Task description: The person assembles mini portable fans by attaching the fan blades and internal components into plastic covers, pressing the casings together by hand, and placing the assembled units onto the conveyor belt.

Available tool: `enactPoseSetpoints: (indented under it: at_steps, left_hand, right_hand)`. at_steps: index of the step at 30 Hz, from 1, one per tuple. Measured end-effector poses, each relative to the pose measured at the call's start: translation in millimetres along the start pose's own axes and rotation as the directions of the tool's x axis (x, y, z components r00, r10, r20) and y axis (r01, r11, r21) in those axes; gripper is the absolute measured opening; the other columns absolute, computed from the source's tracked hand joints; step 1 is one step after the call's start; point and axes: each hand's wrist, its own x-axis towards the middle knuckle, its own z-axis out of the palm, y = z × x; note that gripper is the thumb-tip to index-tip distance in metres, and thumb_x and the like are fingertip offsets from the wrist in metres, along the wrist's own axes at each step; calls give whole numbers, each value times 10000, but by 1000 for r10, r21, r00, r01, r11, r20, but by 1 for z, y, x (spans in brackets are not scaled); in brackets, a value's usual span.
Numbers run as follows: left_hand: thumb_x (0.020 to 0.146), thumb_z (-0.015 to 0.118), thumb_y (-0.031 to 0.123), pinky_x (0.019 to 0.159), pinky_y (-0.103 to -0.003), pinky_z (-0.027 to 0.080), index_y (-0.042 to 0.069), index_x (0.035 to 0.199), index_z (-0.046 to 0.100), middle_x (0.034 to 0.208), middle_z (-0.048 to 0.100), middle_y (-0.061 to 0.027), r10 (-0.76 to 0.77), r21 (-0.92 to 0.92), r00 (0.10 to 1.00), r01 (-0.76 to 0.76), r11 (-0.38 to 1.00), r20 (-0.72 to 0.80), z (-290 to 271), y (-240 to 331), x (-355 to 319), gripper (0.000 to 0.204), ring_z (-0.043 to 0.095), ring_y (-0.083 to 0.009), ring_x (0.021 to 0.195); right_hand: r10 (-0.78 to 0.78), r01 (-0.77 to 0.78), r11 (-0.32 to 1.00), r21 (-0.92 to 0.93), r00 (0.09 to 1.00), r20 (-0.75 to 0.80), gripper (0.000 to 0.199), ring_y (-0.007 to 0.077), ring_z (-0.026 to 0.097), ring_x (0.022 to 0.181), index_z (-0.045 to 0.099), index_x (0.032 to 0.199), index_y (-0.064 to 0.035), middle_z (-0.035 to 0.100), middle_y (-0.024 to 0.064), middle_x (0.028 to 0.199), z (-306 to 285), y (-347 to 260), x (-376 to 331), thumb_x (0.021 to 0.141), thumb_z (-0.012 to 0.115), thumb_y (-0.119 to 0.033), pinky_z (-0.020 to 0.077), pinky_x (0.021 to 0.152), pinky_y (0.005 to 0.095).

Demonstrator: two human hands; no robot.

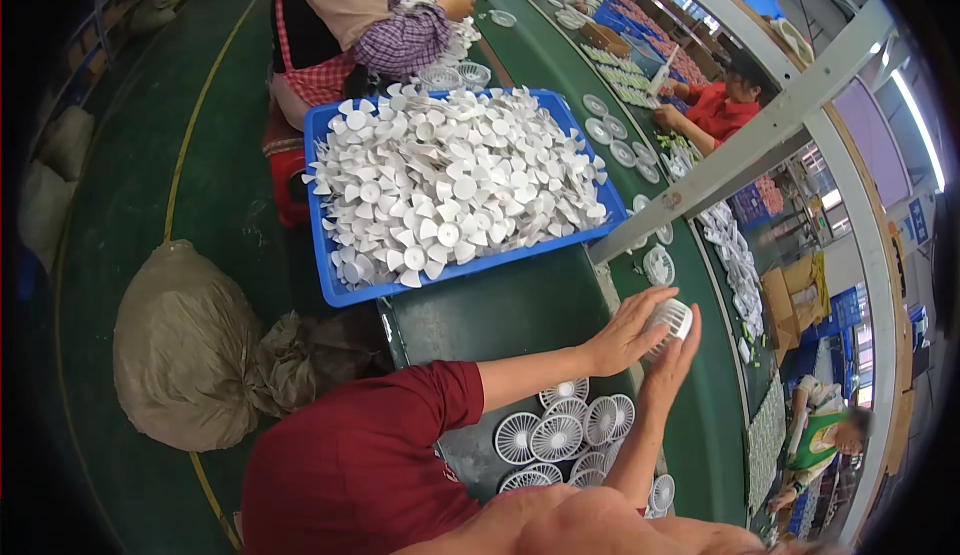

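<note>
My left hand (625, 333) and my right hand (672, 363) meet over the green conveyor belt (700, 425), both closed around one white round fan grille (675, 317). The left hand covers it from the upper left, while the right hand's fingers press it from below. Just beneath my forearms lies a pile of several more white round grilles (565, 430). To the upper left stands a blue crate (335, 290) heaped with white fan blades (450, 185).
A grey metal frame bar (740, 155) slants across the belt. More grilles (658, 265) lie along the belt. A stuffed beige sack (185, 345) sits on the green floor. Other people work at the top left, across the belt in red, and at the lower right.
</note>
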Motion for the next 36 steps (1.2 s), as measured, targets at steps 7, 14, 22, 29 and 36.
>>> enactPoseSetpoints:
  at_steps: [7,14,22,29,36]
  left_hand:
    - [908,268,756,886,-500,522,124,1341,500,1268,601,-118,-408,-430,414,901,58,813,-34,-13,3,800,600,-294,1144]
    - [958,561,332,995,-408,470,112,1378,455,1275,582,-91,-297,-692,656,722,-20,694,-29,-28,1,487,582,-239,1152]
    - [990,536,365,872,-306,519,124,1330,462,1142,596,-22,-486,-774,703,628,82,518,-19,-5,0,423,602,-125,1037]
    - [1006,527,322,780,-246,482,123,1126,561,1014,587,17,-628,-784,757,496,372,181,7,-6,-9,235,574,-69,939]
    - [996,485,160,875,-296,445,38,1101,511,1041,536,-63,-327,-355,914,231,906,-240,-1,-12,-9,163,526,-140,970]
  right_hand:
    - [-231,347,848,-402,922,310,820,377,408,1329,366,1442,-52,381,202,1475,-10,-24,-5,741,751,-232,333,1098,447]
    - [-248,388,765,-513,914,322,888,403,286,1408,324,1474,-68,247,231,1547,-4,-26,-16,752,767,-335,270,1135,476]
    - [-134,167,940,-297,983,127,846,389,186,1456,215,1512,-19,179,246,1564,16,4,-28,891,594,-451,182,1165,463]
    - [-181,183,931,-316,983,36,906,384,245,1430,239,1482,40,253,252,1532,29,15,-26,924,402,-655,194,1155,436]
    - [-78,76,995,-63,997,-30,598,322,398,1320,348,1415,-2,410,201,1407,53,30,-12,939,442,-351,294,1107,391]
